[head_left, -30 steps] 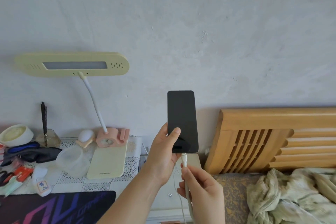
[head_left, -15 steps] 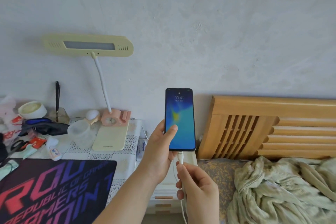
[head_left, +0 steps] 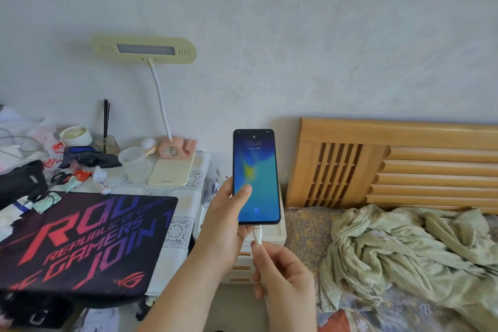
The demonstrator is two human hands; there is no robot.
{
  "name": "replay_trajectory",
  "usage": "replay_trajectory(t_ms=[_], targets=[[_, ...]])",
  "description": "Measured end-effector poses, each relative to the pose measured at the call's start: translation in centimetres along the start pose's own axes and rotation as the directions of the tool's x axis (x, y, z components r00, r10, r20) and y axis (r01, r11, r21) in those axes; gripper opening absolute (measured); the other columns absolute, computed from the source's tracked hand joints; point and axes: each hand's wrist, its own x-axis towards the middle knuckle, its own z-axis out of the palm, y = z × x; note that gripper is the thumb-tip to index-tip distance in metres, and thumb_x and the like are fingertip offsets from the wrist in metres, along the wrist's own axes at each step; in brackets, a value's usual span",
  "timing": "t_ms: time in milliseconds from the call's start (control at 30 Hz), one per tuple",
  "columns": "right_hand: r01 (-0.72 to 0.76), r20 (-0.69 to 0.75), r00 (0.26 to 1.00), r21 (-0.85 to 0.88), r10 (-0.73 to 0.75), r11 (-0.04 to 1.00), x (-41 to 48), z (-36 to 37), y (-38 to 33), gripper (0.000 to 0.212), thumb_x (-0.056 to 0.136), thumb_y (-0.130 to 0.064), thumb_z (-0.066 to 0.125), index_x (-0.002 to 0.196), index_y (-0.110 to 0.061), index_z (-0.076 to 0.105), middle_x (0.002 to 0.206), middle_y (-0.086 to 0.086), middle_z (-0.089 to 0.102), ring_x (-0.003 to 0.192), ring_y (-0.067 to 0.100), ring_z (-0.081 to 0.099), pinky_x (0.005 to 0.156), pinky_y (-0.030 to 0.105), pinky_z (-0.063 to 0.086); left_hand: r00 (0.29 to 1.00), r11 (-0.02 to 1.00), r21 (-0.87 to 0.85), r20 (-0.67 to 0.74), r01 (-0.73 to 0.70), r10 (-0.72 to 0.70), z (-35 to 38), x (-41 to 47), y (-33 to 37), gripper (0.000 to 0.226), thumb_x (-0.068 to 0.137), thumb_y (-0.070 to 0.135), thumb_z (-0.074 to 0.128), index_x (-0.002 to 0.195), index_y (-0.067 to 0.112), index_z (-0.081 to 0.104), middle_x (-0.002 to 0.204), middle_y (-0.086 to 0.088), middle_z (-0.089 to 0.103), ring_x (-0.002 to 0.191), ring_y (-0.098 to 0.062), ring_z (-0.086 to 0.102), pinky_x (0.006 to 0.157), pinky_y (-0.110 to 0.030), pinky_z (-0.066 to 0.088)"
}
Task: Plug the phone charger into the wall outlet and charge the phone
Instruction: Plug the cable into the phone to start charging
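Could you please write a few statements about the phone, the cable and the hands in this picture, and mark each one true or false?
1. The phone screen is lit and shows a lock screen. True.
2. The right hand holds the phone. False: the left hand holds it upright, thumb on the screen.
3. The white charging cable meets the bottom edge of the phone. True.
4. The phone lies flat on the mouse mat. False: it is held in the air, above the small white drawer unit.
5. The right hand pinches the cable just below its connector. True.
6. The desk lamp is switched on. False: its panel looks unlit.
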Motion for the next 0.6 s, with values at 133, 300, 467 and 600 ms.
replay_trajectory(t_ms=[133,300,467,600], targets=[[0.001,0.017,1.000,0.020,-0.001,1.000,-2.7,-1.1,0.5,0.013,0.079,-0.013,0.073,0.067,-0.007,0.073,0.041,0.004,0.054,0.037,0.016,0.043,0.043,0.029,0.037,0.999,1.000,0.014,0.040,-0.024,0.023,0.6,-2.9,-0.1,0.029,0.095,0.012,0.049,0.119,0.021,0.063,0.102,0.000,0.075,0.090,-0.013,0.071,0.064,-0.023,0.055],[0.000,0.010,1.000,0.053,0.000,0.999,-4.5,-2.1,0.5,0.012,0.078,-0.013,0.074,0.067,-0.007,0.073,0.045,0.007,0.056,0.038,0.016,0.045,0.044,0.029,0.039,0.997,0.998,0.034,0.068,-0.044,0.041,1.2,-5.0,-0.2,0.029,0.094,0.014,0.050,0.118,0.023,0.064,0.105,0.001,0.075,0.092,-0.012,0.071,0.065,-0.023,0.055],[-0.005,0.006,1.000,0.048,0.005,0.999,-4.4,-2.5,0.4,0.014,0.079,-0.013,0.073,0.066,-0.010,0.074,0.043,0.006,0.056,0.036,0.016,0.046,0.045,0.030,0.042,0.997,0.998,0.034,0.072,-0.044,0.041,1.5,-4.9,-0.5,0.030,0.094,0.014,0.050,0.117,0.027,0.064,0.107,0.002,0.074,0.092,-0.012,0.071,0.064,-0.023,0.052],[-0.016,-0.003,1.000,0.039,0.016,0.999,-2.9,-2.2,0.6,0.013,0.080,-0.012,0.072,0.068,-0.009,0.075,0.046,0.008,0.057,0.039,0.017,0.049,0.044,0.029,0.044,0.998,0.999,0.033,0.062,-0.014,0.012,1.2,-3.2,-0.9,0.031,0.094,0.014,0.051,0.122,0.023,0.062,0.108,0.000,0.074,0.091,-0.013,0.071,0.062,-0.023,0.053]])
